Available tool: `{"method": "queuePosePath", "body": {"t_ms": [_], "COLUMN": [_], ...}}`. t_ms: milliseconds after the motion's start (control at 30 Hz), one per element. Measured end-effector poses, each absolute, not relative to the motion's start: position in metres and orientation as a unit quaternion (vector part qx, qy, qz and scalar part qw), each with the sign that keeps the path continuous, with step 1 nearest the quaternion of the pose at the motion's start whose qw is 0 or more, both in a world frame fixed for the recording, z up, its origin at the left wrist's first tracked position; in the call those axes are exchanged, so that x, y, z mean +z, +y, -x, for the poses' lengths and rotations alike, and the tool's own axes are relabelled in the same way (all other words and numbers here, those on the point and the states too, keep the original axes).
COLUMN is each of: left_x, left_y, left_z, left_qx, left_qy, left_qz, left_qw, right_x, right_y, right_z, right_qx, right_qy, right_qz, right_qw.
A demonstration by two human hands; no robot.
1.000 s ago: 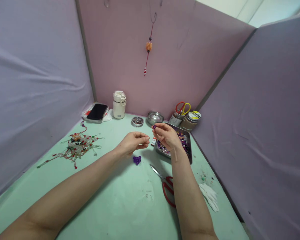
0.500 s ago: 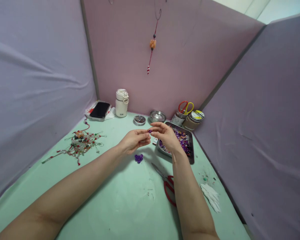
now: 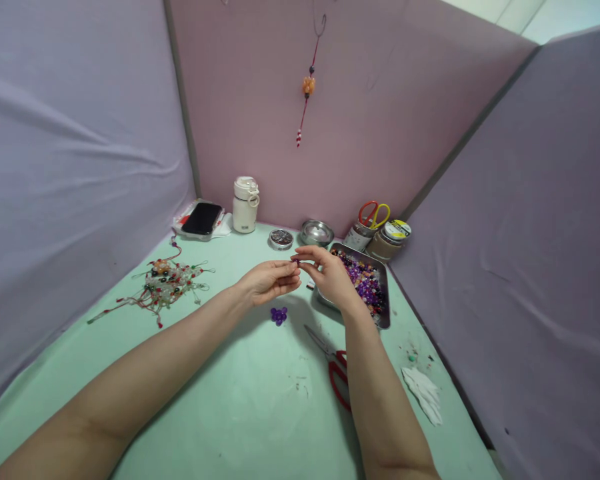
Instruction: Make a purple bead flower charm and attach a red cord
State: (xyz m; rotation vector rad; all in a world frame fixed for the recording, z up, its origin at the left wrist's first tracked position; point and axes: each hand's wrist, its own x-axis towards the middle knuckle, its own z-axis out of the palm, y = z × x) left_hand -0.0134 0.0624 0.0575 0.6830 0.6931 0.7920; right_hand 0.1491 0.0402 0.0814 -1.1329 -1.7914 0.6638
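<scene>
My left hand [image 3: 270, 280] and my right hand [image 3: 327, 272] meet fingertip to fingertip above the green table [image 3: 240, 393]. Both are pinched closed around a tiny dark purple bead [image 3: 297, 263] between them; any thread is too thin to see. Below the hands a small purple bead cluster [image 3: 279, 315] lies on the table. Just right of my right hand sits a metal tray [image 3: 384, 300] full of purple and mixed beads.
Red-handled scissors [image 3: 336, 373] lie by my right forearm, white paper scraps [image 3: 423, 393] further right. A pile of finished beaded strings [image 3: 163, 285] lies left. At the back: phone [image 3: 202, 218], white bottle [image 3: 245, 205], round tin [image 3: 281, 238], metal dish [image 3: 316, 233], jars with scissors [image 3: 375, 230]. A beaded charm [image 3: 307, 87] hangs on the wall.
My right hand came down and left from above the tray with the bead to meet my left hand's fingertips. The view shifted slightly.
</scene>
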Motion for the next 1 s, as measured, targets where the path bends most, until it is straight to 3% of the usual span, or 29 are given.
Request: {"method": "queuePosePath", "body": {"t_ms": [200, 600, 800, 1000], "left_x": [0.054, 0.052, 0.049, 0.043], "left_y": [0.064, 0.063, 0.068, 0.083], "left_z": [0.012, 0.01, 0.012, 0.019], "left_qx": [0.413, 0.479, 0.484, 0.513], "left_qy": [0.315, 0.321, 0.338, 0.392], "left_qz": [-0.337, -0.354, -0.375, -0.383], "left_qw": [0.785, 0.736, 0.715, 0.661], "right_x": [0.079, 0.066, 0.064, 0.068], "right_y": [0.041, 0.051, 0.052, 0.049], "right_z": [-0.148, -0.138, -0.131, -0.13], "right_qx": [0.309, 0.481, 0.456, 0.395], "right_qy": [-0.708, -0.501, -0.509, -0.573], "right_qz": [0.443, 0.485, 0.464, 0.477], "right_qw": [0.454, 0.532, 0.564, 0.537]}}
